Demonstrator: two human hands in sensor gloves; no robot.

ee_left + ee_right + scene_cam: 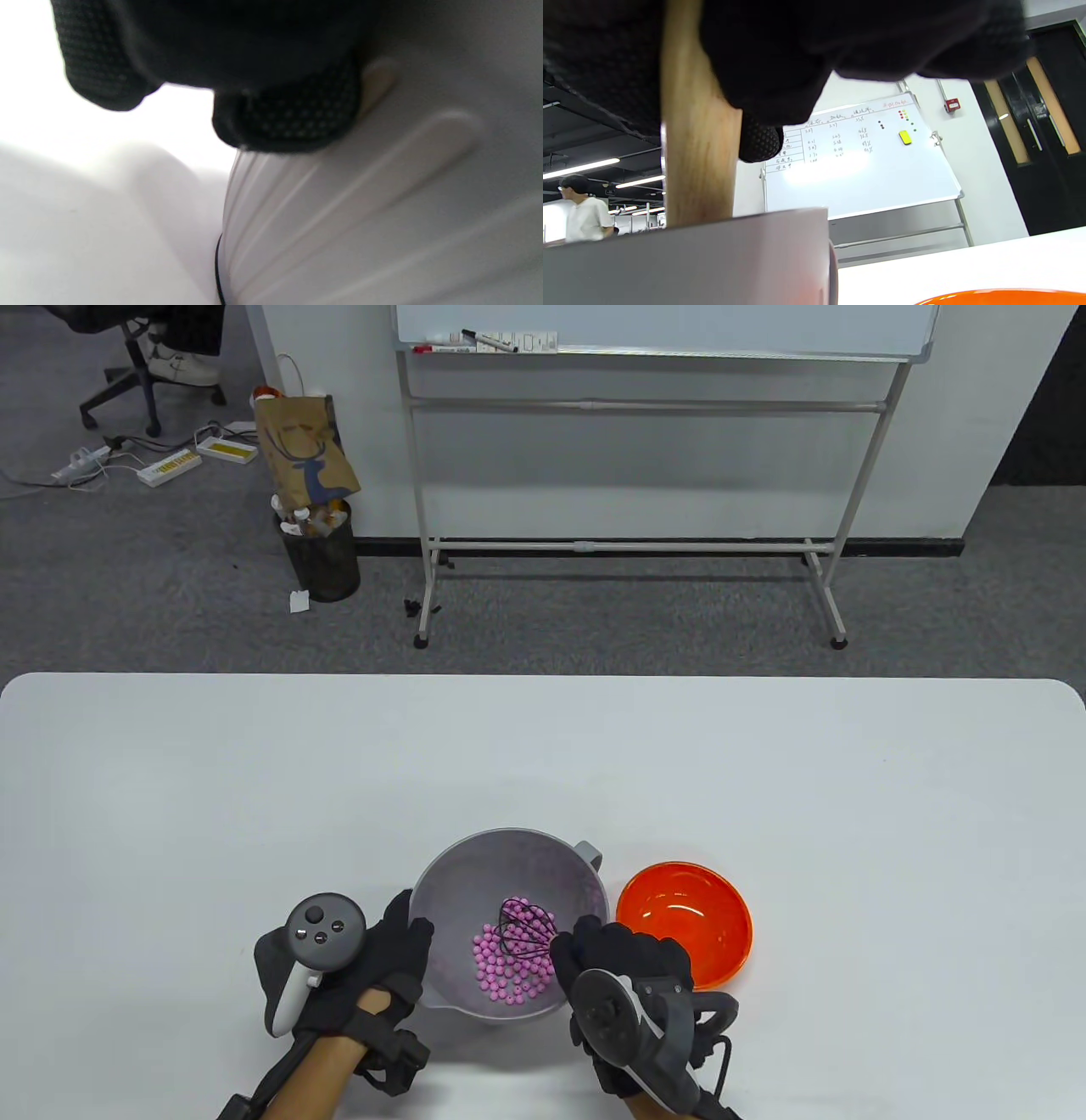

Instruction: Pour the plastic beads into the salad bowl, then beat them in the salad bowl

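A grey salad bowl [450,874] stands near the table's front edge, with pink plastic beads [505,967] heaped on its bottom. A black wire whisk [526,929] reaches down among the beads. My right hand [624,959] grips the whisk's wooden handle [698,148] over the bowl's right rim. My left hand [399,950] holds the bowl's left wall, fingers curled against its ribbed outside [339,212]. The left wrist view shows a fingertip [292,123] pressed on that wall.
An empty orange bowl [687,920] sits just right of the salad bowl, touching my right hand's side. A whiteboard on a stand [628,432] is beyond the table's far edge. A person [583,212] stands far off in the right wrist view.
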